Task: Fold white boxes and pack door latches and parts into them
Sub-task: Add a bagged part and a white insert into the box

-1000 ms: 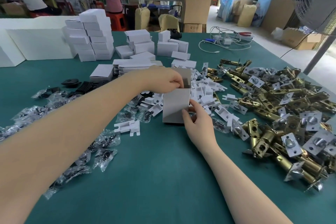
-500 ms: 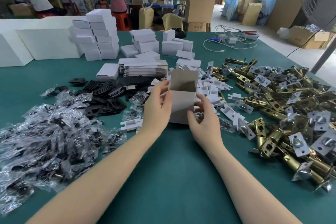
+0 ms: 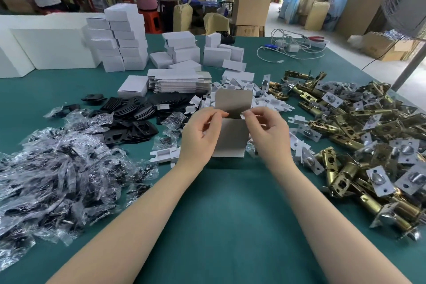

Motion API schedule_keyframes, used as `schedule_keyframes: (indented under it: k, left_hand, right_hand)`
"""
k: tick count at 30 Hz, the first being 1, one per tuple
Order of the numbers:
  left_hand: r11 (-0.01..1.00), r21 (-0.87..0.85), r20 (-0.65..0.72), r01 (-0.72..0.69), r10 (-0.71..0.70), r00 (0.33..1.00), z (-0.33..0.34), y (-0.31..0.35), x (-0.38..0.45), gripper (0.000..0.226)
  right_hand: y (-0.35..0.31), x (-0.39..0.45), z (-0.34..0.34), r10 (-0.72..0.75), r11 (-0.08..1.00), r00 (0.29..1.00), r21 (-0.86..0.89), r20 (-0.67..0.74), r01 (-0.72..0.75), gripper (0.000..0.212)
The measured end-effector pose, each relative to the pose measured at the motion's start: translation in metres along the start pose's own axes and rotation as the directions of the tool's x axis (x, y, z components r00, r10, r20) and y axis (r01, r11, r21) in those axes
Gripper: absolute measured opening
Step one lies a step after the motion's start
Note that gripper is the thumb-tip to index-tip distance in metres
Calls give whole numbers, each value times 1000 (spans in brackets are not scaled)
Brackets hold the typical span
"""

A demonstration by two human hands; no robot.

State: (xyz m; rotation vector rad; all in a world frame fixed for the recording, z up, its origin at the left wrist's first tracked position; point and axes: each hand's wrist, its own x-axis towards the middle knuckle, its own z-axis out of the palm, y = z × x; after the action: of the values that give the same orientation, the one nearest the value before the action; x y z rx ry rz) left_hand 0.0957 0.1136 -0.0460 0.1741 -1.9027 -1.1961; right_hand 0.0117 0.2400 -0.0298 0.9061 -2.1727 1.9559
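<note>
Since a half-second ago: left hand [image 3: 200,136] shifted from the side of the white box [image 3: 232,137] up to its top left corner, right hand [image 3: 268,132] likewise raised to the top right corner; box otherwise unmoved on the counter [image 3: 230,214].

Head view: standing upright at centre of the green counter, 1 white box, top flap raised behind the open mouth. Left grip pinched on the small side flap at the top left corner, thumb and forefinger closed on it, remaining fingers curled. Right grip the same on the top right flap, fingertips meeting over the card edge. Both forearms reaching in from the lower edge.

To the right of the box, heaped well across the counter, brass door latches [image 3: 359,136] with silver faceplates. To the left, a mound of clear bagged parts [image 3: 57,180]; beyond it, fanned black plates [image 3: 131,110]. Scattered behind and just beside the box, white card inserts [image 3: 265,101]. Further back, a stack of flat unfolded cartons [image 3: 182,80] and piles of finished white boxes [image 3: 124,41]. At the far right corner, white cables [image 3: 290,50].

In the background, 2 people at a workbench, backs turned; brown cardboard cartons [image 3: 251,7] on the floor past the counter's end.
</note>
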Motion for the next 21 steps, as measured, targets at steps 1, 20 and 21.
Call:
schedule_keyframes:
  k: [1, 20, 21]
  left_hand:
    - [999, -33, 3, 36, -36, 999, 1, 2, 2, 20]
    - [982, 51, 108, -180, 174, 979, -14, -16, -5, 25]
    - [981, 58, 89, -183, 177, 980, -13, -15, -4, 24]
  right_hand:
    - [-3, 4, -1, 47, 997, 999, 59, 16, -48, 17]
    - [9, -12, -10, -293, 950, 951, -86, 100, 301, 9]
    - [8, -12, -9, -296, 949, 950, -87, 98, 304, 8]
